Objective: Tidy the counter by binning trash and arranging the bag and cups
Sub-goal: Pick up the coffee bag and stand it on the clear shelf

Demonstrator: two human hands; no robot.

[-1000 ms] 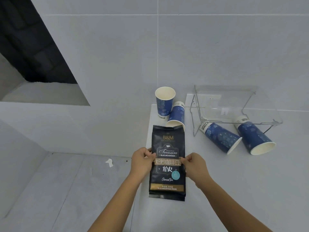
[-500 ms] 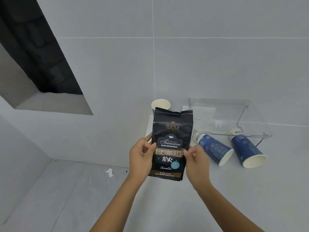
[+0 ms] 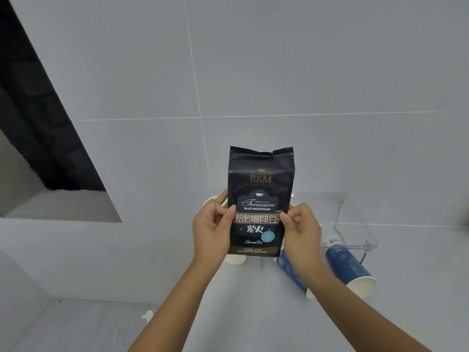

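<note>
A black coffee bag (image 3: pixel 261 189) with gold lettering is held upright in the air above the white counter (image 3: pixel 253 313). My left hand (image 3: pixel 212 228) grips its left edge and my right hand (image 3: pixel 302 232) grips its right edge, thumbs on the front. One blue paper cup (image 3: pixel 349 266) lies on its side at the right, its open mouth facing me. A second blue cup (image 3: pixel 289 271) lies beside it, partly behind my right wrist. A white cup rim (image 3: pixel 235 259) peeks out below the bag; the cups behind the bag are hidden.
A clear plastic stand (image 3: pixel 352 219) sits at the back right against the tiled wall, over the lying cups. A scrap of white trash (image 3: pixel 147 314) lies on the floor to the left of the counter. A dark opening (image 3: pixel 38 123) is at the upper left.
Both hands lifted the coffee bag from lying flat on the counter to upright in the air. It now covers the cups at the back, and the view has tilted upward.
</note>
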